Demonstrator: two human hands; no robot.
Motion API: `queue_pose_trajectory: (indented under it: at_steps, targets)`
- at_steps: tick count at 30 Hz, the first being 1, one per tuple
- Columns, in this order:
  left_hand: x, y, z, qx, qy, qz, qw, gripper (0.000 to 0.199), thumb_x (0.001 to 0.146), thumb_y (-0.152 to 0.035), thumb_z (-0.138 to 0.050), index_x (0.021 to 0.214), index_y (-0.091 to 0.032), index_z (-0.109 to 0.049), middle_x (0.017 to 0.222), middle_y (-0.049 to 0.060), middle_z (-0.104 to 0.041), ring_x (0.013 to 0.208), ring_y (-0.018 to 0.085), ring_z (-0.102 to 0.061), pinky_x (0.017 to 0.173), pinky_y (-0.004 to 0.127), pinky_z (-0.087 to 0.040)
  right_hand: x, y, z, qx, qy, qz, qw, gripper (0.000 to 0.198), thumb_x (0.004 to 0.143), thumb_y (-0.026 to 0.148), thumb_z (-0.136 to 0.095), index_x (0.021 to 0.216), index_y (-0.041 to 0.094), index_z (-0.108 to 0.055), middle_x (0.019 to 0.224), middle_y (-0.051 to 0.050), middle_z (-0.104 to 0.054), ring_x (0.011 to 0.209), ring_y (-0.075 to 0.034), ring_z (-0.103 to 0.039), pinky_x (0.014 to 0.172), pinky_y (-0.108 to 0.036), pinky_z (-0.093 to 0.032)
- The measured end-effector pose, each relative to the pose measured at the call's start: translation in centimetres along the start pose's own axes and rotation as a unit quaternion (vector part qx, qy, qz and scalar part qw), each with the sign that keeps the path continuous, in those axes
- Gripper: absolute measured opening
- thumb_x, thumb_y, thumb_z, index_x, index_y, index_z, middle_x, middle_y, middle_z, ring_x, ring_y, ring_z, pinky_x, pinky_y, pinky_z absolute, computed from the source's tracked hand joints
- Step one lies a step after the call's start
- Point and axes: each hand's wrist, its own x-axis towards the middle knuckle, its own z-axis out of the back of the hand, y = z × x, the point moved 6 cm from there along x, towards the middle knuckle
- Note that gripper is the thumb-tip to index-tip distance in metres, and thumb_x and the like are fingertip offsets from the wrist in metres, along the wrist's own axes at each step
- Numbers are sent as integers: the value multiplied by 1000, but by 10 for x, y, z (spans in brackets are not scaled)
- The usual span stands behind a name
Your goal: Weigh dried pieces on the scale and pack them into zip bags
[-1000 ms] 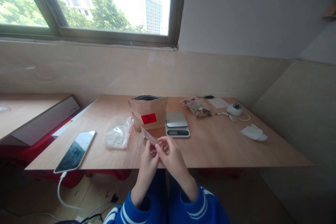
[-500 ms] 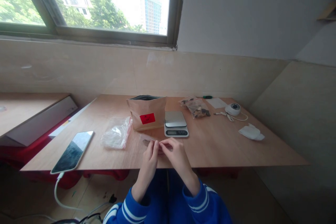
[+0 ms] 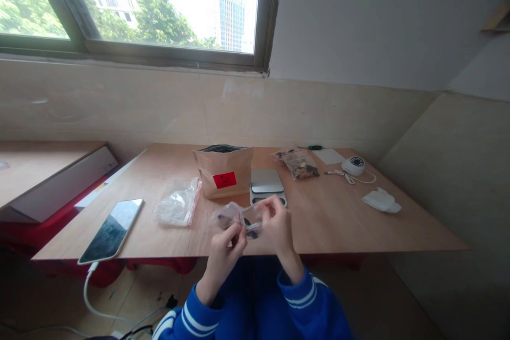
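Left hand [image 3: 226,249]: thumb and fingers pinched on the near edge of a small clear plastic bag with a red stripe [image 3: 229,209].
Right hand [image 3: 277,223]: fingertips gathered at that bag's right side; the exact grip is blurred.
Small bag: between the hands, above the table's near part, dark pieces inside.
Beyond it: an upright brown paper pouch with a red label [image 3: 205,170], its top open.
Partly blocked: the silver-and-white digital scale [image 3: 266,181], just beside the pouch; the right hand covers part of its front panel.
Left side: flat clear plastic bags [image 3: 175,207] near the pouch, then a dark-screened phone [image 3: 111,231] at the table edge.
Right side: filled clear bags [image 3: 300,164], a white dome-shaped device [image 3: 353,166], crumpled white wrapping [image 3: 381,202].
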Motion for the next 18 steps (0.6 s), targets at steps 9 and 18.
queue_pose_trajectory:
  at_steps: [9, 18]
  targets:
    - [8, 33, -14, -194, 49, 52, 978, 41, 87, -50, -50, 113, -19, -55, 103, 9, -63, 79, 16, -64, 71, 30, -53, 46, 27, 15, 90, 51, -6, 995, 32, 79, 51, -62, 81, 20, -56, 70, -4, -69, 52, -17, -64, 45, -26, -51]
    - [64, 69, -14, -212, 2, 76, 974, 53, 74, -51, -65, 114, -19, -51, 95, 8, -68, 86, 24, -67, 79, 43, -55, 49, 33, -17, -59, 41, 193, 979, 16, 82, 23, -58, 98, 20, -58, 97, -6, -65, 89, -18, -63, 81, -33, -53]
